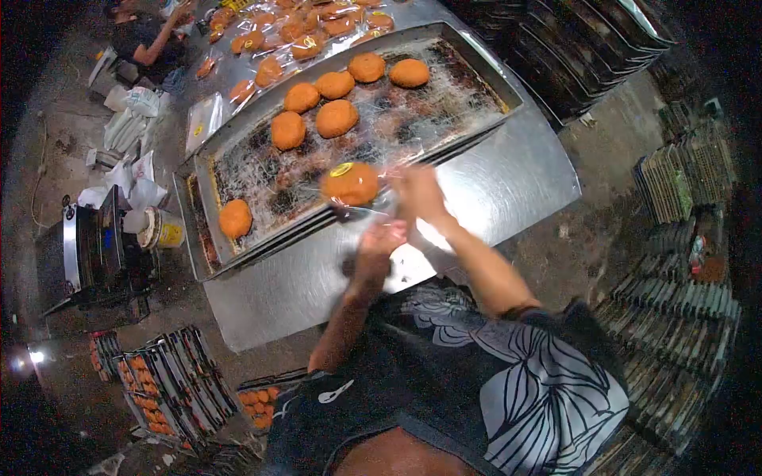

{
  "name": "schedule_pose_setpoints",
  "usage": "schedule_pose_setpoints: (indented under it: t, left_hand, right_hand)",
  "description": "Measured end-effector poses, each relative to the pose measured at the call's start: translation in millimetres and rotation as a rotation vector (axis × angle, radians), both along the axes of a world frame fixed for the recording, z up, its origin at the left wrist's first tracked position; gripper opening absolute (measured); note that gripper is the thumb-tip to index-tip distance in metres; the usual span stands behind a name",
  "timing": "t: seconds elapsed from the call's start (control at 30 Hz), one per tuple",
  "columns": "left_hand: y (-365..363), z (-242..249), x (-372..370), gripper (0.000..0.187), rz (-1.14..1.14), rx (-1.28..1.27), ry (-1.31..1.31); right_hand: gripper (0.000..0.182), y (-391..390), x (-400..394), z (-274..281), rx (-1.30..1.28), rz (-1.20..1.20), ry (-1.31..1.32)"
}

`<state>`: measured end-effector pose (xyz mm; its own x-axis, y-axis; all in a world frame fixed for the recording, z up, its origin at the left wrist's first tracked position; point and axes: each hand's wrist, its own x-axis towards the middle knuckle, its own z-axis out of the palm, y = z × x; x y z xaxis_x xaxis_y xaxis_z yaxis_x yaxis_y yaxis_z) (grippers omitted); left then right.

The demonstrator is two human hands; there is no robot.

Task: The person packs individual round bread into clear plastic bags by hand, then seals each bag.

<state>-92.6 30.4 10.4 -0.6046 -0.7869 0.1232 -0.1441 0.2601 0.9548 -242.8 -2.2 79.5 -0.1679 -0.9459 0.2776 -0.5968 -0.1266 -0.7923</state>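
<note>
A round orange-brown bun [354,187] in a clear plastic bag with a yellow label hangs over the near edge of the baking tray [208,170]. My right hand [421,196] is closed around the gathered bag end, just right of the bun. Below it, my left hand [379,240] pinches the same end of the bag; both hands are somewhat blurred. Several unwrapped buns [336,118] lie in the tray's far half, and one bun [235,218] sits alone near its left end.
Bagged buns [306,46] are heaped on the metal table [274,305] beyond the tray. At left stand a white bucket [165,228] and white sacks [143,115]. Stacked trays [679,293] line the right; racks of buns [147,389] are low left. Another person [147,44] works top left.
</note>
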Motion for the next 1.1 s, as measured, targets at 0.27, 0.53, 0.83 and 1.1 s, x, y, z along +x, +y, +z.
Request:
schedule_pose_setpoints:
  t: [0.27,0.53,0.83,1.1]
  left_hand:
    - [-5,-146,-46,0.024,-0.148,-0.386,-0.394]
    - [-23,-81,-43,0.024,-0.144,0.161,-0.26]
    - [-16,-36,-69,0.024,-0.263,0.257,-0.246]
    - [-15,-25,-49,0.026,-0.35,0.212,-0.401]
  right_hand:
    - [0.05,-71,-19,23,-0.413,0.118,0.086]
    - [0.028,97,-38,-106,0.502,0.183,-0.301]
    - [0.039,106,-47,-128,0.426,0.128,-0.419]
    - [0.024,141,-27,-77,0.498,-0.152,-0.055]
